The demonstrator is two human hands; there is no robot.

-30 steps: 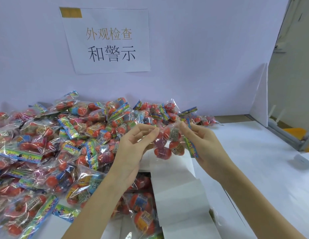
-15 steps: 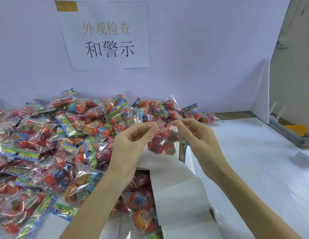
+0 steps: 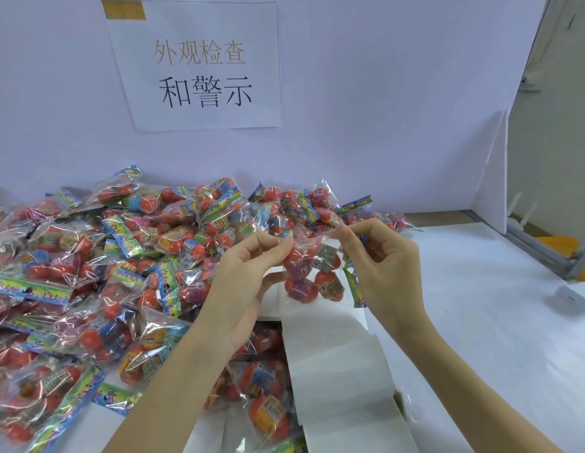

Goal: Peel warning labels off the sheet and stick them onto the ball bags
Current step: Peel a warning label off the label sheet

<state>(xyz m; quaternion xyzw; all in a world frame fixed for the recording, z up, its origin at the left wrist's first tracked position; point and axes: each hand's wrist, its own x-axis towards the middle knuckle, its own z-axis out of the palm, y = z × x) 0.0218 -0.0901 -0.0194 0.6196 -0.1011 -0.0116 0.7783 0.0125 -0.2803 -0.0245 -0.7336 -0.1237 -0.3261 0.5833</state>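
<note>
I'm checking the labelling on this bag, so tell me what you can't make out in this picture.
- Held bag, head view: print too small and blurred to tell a warning label from factory print.
- Left hand and right hand: fingertips cover the bag's top edge.
- White box: bottom edge cuts it off; forearms hide its contents.
- Pile of bags: left edge cuts it.

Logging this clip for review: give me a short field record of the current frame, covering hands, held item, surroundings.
left hand: pinches the held bag's top edge
right hand: pinches the same edge from the other side
held bag: clear, orange balls inside, hanging between the hands
bag pile: loose heap on the left, against the wall
white box: open, below the hands
wall sign: paper, printed characters
</note>
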